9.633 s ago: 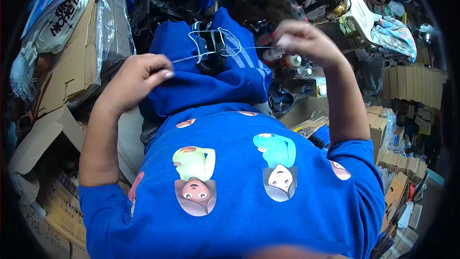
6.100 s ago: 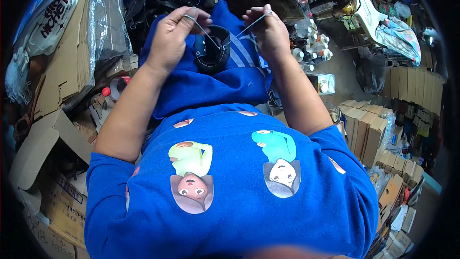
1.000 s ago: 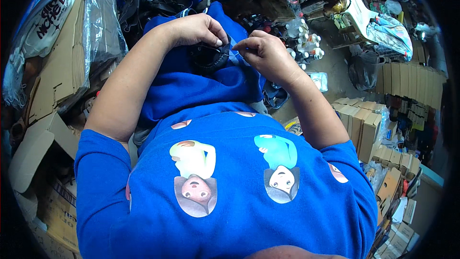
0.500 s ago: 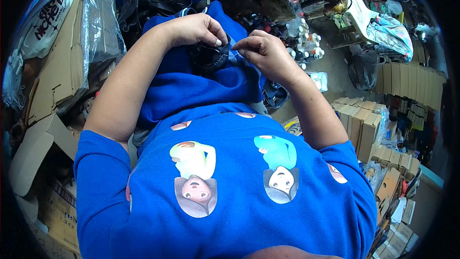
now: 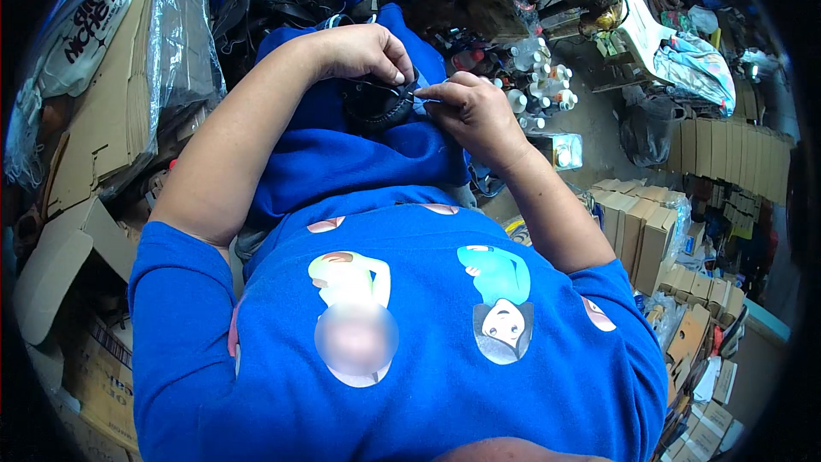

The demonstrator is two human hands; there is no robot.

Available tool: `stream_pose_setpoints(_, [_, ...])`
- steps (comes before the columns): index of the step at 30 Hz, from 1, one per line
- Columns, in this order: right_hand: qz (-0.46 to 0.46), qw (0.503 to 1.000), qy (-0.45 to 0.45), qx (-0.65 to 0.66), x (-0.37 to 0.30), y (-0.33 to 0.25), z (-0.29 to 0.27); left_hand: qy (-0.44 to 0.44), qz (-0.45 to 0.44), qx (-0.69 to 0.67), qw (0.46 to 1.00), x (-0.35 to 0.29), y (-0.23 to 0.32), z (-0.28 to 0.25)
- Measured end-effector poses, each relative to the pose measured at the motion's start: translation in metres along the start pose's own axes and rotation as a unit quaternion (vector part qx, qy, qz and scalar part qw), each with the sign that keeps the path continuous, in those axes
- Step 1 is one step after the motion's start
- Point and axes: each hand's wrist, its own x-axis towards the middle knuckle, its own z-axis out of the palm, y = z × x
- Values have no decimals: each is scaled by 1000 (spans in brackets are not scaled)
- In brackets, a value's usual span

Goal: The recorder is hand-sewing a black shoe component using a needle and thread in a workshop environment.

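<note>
On the blue cloth over my lap (image 5: 342, 154) rests a black shoe-like piece (image 5: 375, 113) with a rounded, ridged or stitched edge; its far part is hidden under my left hand. My left hand (image 5: 363, 53) is closed, thumb and fingers pinching the top edge of this piece. A thin pale line, like thread, runs below those fingertips. My right hand (image 5: 475, 115) is closed too, its thumb and forefinger pressed together right beside the piece's right edge. A thin, light-coloured bit shows at those fingertips, too small to name.
Clear plastic bottles with white caps (image 5: 547, 90) stand on the floor ahead right, near a clear box (image 5: 564, 152). Stacked cardboard (image 5: 637, 214) lines the right side. A white chair (image 5: 641, 26) holds cloth. Flattened cardboard and plastic wrap (image 5: 175, 51) lean at the left.
My right fingertips have come in lower, against the black piece's edge. The left hand keeps its pinch, shifted slightly right along with the piece.
</note>
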Motion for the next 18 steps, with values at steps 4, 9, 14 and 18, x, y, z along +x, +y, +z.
stream_pose_setpoints(4, [-53,993,-22,-99,12,-4,-8,-10,8,24,1000,4,-2,-1])
stream_pose_setpoints(9, [-83,990,-51,-106,22,-3,-14,-4,25,38,999,5,-4,0])
stream_pose_setpoints(14, [25,996,-89,17,28,7,-6,5,27,44,999,5,-6,3])
stream_pose_setpoints(18, [101,964,-169,180,28,30,-12,-8,60,88,994,2,-9,0])
